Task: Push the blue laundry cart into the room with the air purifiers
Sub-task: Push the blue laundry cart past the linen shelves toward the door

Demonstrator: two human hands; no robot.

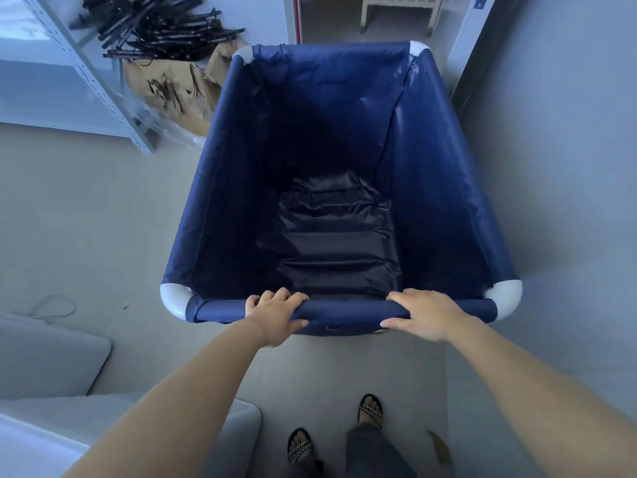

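The blue laundry cart [444, 188] fills the middle of the view, a deep fabric bin with white corner joints. A dark padded bundle [337, 236] lies on its bottom. My left hand [275, 313] is wrapped around the near top rail, left of centre. My right hand [424, 313] grips the same rail, right of centre. The cart's far end points at an open doorway [327, 19].
A grey metal shelf rack [103, 88] stands at the left, with a pile of dark rods [162, 25] and torn cardboard [172, 88] beside it. A wall [551, 132] runs close along the cart's right side. White cushions [51, 357] lie at the lower left. A white crib-like frame [400, 8] shows beyond the doorway.
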